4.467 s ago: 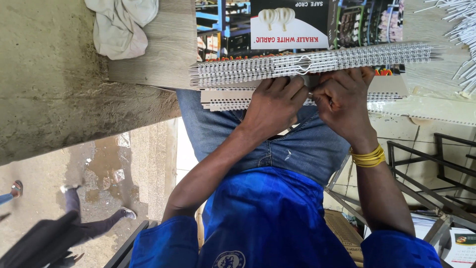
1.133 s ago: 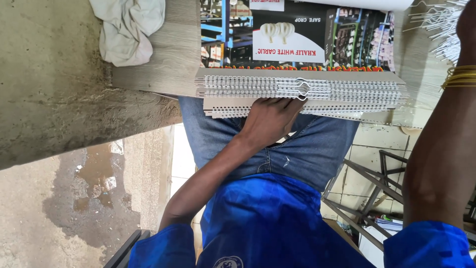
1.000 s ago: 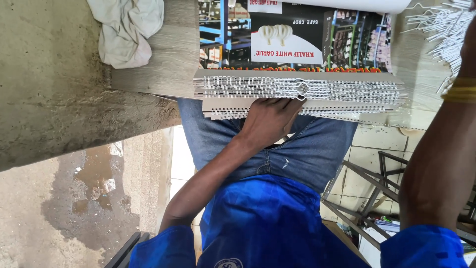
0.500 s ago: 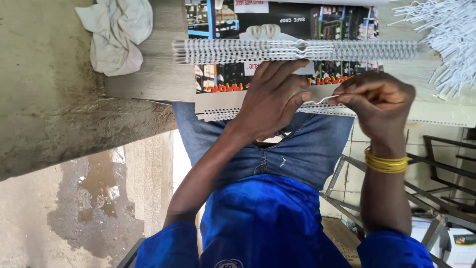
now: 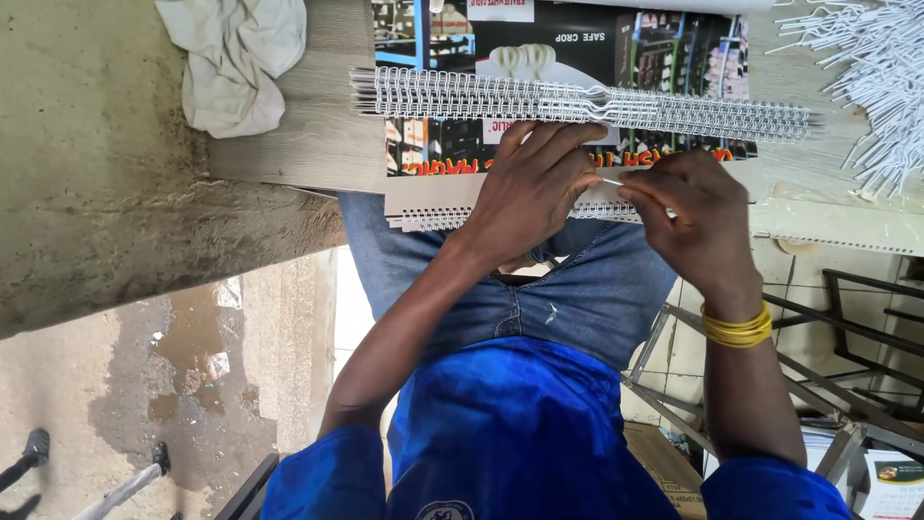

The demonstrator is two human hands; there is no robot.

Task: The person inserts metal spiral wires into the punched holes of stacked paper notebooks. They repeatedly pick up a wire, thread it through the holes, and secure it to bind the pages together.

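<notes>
The left hand (image 5: 529,193) is pressing flat on the calendar stack (image 5: 433,197); the right hand (image 5: 688,217) is pinching a thin, bendy wire (image 5: 612,181), probably best gripped near its tip.

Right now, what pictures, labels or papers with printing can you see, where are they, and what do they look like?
Printed calendar stack: flat on the wooden table, under both hands; rectangular, dark sheet with shelf photos, white garlic picture, red and yellow lettering.
White label: top edge of that sheet; small rectangle.
Printed sheet: bottom right, below metal frames; white with a small round emblem.
Shirt badge: bottom edge, blue shirt; round, partly cut off.
</notes>
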